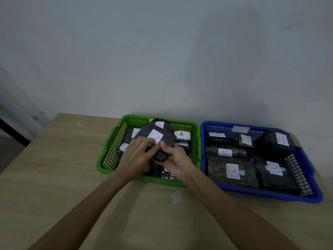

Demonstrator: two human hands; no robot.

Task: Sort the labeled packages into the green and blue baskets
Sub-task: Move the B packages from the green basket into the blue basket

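Note:
A green basket (110, 156) sits mid-table with several dark packages labelled A, one label (181, 134) plainly readable. To its right stands a blue basket (306, 179) holding several dark packages labelled B, such as one at its front (232, 170). Above the green basket, my left hand (137, 156) and my right hand (175, 159) both grip one dark package (158, 138). Its white label carries a red letter that looks like B, partly covered by my left fingers. Packages under my hands are hidden.
The wooden table (72, 177) reaches a pale wall behind the baskets. Its left edge drops off at the far left. A small white scuff (176, 195) marks the wood in front of the green basket.

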